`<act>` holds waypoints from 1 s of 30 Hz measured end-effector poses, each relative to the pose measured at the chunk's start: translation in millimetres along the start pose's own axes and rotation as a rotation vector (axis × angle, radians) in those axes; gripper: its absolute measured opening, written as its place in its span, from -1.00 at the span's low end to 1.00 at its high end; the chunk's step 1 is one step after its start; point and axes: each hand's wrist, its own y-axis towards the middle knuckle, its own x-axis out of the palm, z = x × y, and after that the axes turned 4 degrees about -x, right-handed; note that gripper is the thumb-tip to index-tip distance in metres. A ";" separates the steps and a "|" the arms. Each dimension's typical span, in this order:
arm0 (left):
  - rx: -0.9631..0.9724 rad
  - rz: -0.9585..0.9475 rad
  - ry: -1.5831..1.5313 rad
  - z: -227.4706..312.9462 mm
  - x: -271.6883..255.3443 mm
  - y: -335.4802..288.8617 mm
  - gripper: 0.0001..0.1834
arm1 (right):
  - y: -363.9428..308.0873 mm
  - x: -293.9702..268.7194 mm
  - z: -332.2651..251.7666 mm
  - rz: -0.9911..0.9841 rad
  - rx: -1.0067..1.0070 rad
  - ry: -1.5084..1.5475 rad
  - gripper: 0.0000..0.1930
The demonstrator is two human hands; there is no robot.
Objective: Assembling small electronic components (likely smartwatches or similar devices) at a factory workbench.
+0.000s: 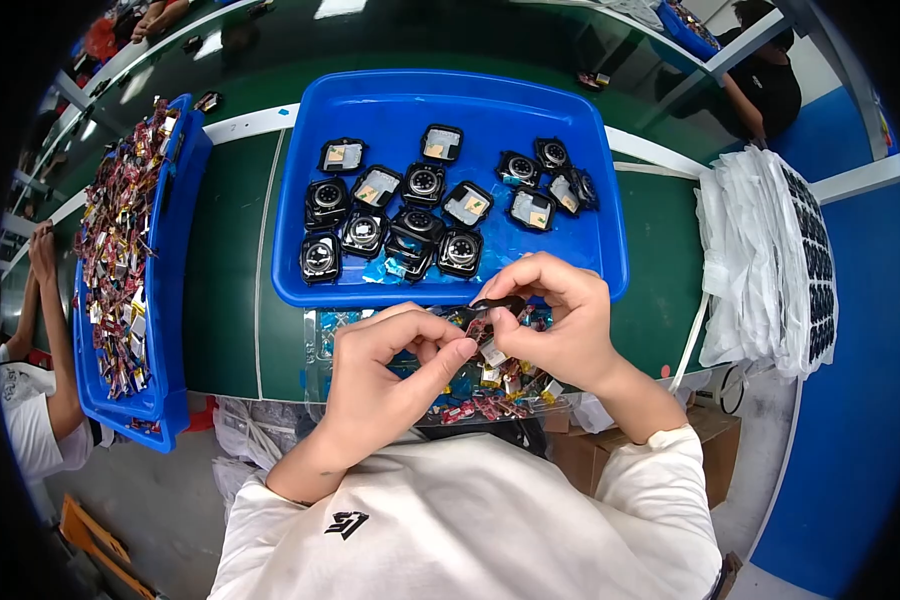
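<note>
Over the near edge of the bench my two hands meet. My right hand [560, 318] is closed, pinching a black smartwatch case [502, 303] between thumb and fingers. Just left of it, my left hand [395, 365] is closed too, its thumb and index fingertips on a small red electronic part [477, 327] at the case. Whether that part is joined to the case I cannot tell. Below the hands sits a clear plastic tray [313, 375] with red, yellow and silver small electronic parts [495, 378], partly hidden by my fingers.
Beyond my hands, a blue tray [450, 88] holds several black smartwatch cases [425, 183]. At left, another blue bin [175, 330] is heaped with small wired parts [120, 260]. White stacked trays [755, 260] stand at right. Other people [45, 400] work around the green bench [225, 250].
</note>
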 end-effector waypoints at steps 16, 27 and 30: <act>0.181 0.059 0.247 20.0 -13.6 18.2 -0.85 | -3.3 5.6 -4.7 0.002 -0.015 0.091 -0.81; -0.032 0.448 0.795 26.6 -109.9 252.7 -0.75 | 5.7 0.7 -2.3 0.066 -0.264 -0.264 -0.84; -0.209 0.448 0.860 -12.8 -139.3 304.8 -0.71 | 8.4 -0.1 4.2 -0.084 -0.364 -0.339 -0.83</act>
